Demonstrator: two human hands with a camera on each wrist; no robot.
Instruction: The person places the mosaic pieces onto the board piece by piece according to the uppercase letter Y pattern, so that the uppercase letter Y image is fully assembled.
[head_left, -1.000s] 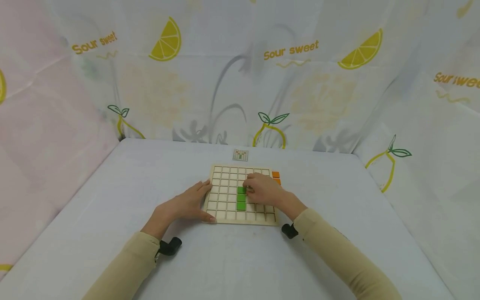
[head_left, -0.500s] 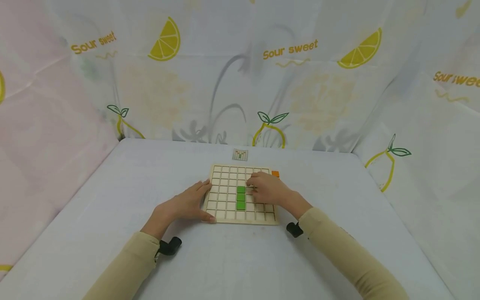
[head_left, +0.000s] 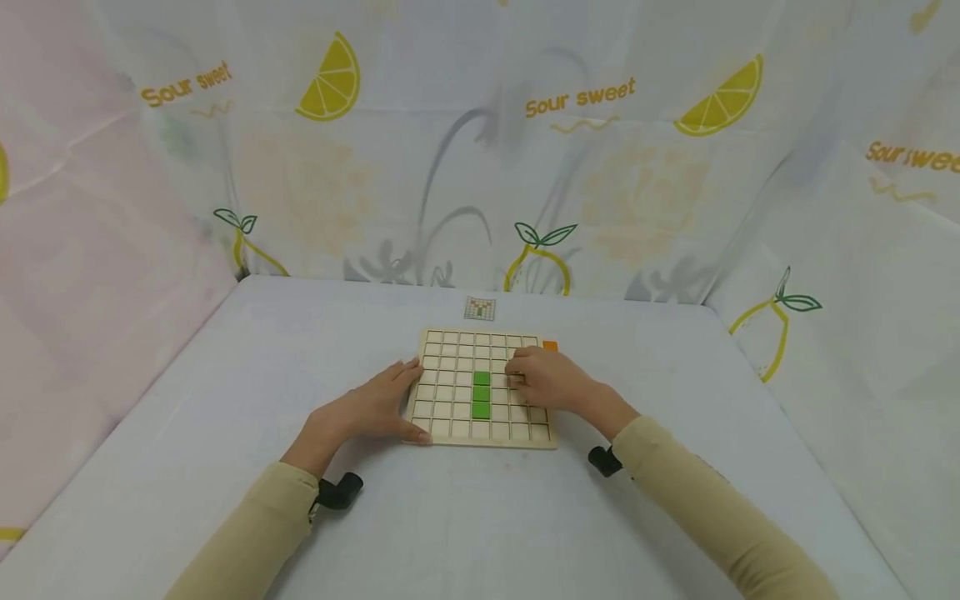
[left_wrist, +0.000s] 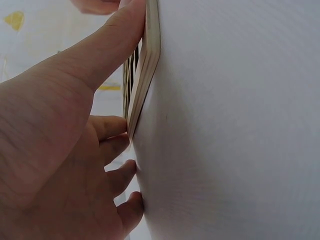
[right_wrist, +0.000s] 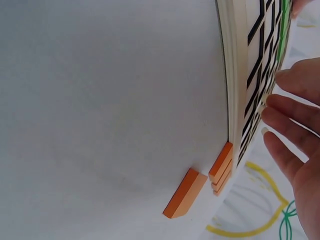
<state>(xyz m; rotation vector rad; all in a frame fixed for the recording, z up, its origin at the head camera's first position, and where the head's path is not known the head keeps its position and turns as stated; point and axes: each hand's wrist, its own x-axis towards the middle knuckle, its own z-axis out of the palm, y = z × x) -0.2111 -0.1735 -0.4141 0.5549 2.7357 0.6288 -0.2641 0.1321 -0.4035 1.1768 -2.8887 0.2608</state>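
My left hand (head_left: 378, 407) rests against the left side of a wooden grid board (head_left: 444, 390). Its thumb lies at the near left corner and its fingertips touch the board's left edge, as the left wrist view also shows. Three green square tiles (head_left: 482, 394) form a column in the middle of the grid. Over the right half of the board hovers my right hand (head_left: 553, 379), fingers loosely bent. Nothing shows between those fingers in the right wrist view. Beside the board's right edge lie several orange tiles (right_wrist: 185, 193); in the head view my hand hides some of them.
A small card (head_left: 480, 308) printed with a coloured grid pattern lies behind the board. White cloth covers the table (head_left: 465, 517). Fabric walls (head_left: 480, 167) with lemon prints stand at the back and both sides.
My right hand has slid right across the board, away from the green tiles, and now covers an orange tile seen earlier. My left hand stays in place.
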